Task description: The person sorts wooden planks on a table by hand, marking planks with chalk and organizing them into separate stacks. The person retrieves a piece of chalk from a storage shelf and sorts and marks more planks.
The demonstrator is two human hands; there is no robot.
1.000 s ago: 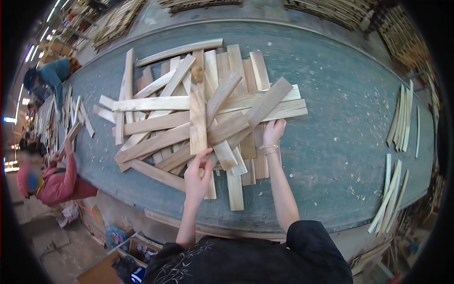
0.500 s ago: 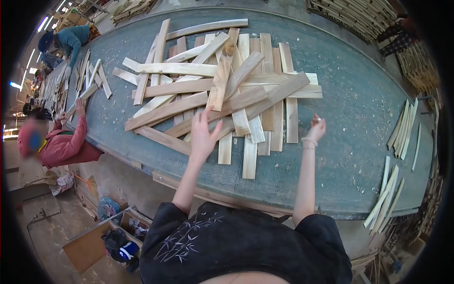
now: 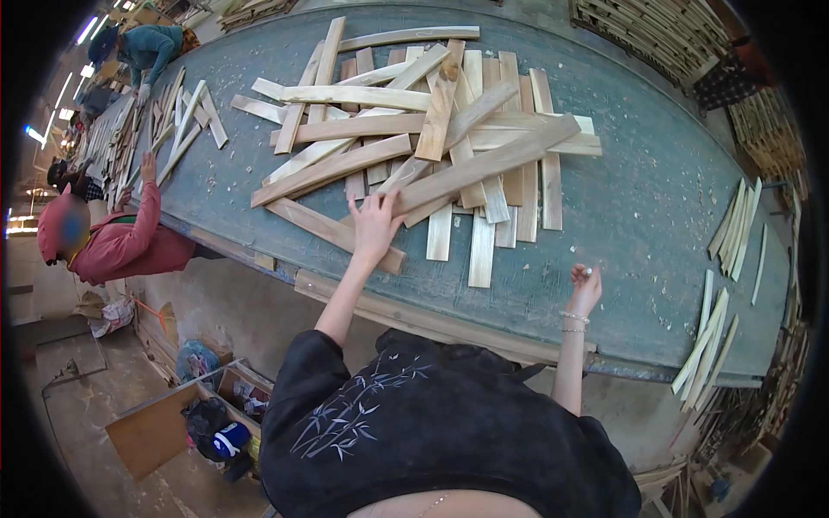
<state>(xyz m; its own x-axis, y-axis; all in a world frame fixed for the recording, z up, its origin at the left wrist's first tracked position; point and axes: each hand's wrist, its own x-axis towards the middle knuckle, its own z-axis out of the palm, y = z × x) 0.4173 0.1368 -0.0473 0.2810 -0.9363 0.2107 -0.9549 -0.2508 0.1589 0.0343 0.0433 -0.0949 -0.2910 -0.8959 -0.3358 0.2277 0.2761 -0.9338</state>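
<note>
Long wooden slat [image 3: 509, 161]: lies aslant atop the slat pile [image 3: 354, 97], near end at the left fingers. Judged light, stiff, unlikely to slip; sound grip is across both edges near that end. Left hand [image 3: 375, 229]: palm down, fingers spread, forearm reaching over the counter [image 3: 630, 198]. Right hand [image 3: 585, 293]: well apart, fingers curled, pinching a small white piece [image 3: 589, 272], possibly chalk.

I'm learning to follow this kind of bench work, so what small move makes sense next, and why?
Probably close the left hand on the near end of the long board and ease it towards the body. That board lies on top of the pile, its end at the left fingers, while the right hand is off the wood, pinching a small white piece.
</note>
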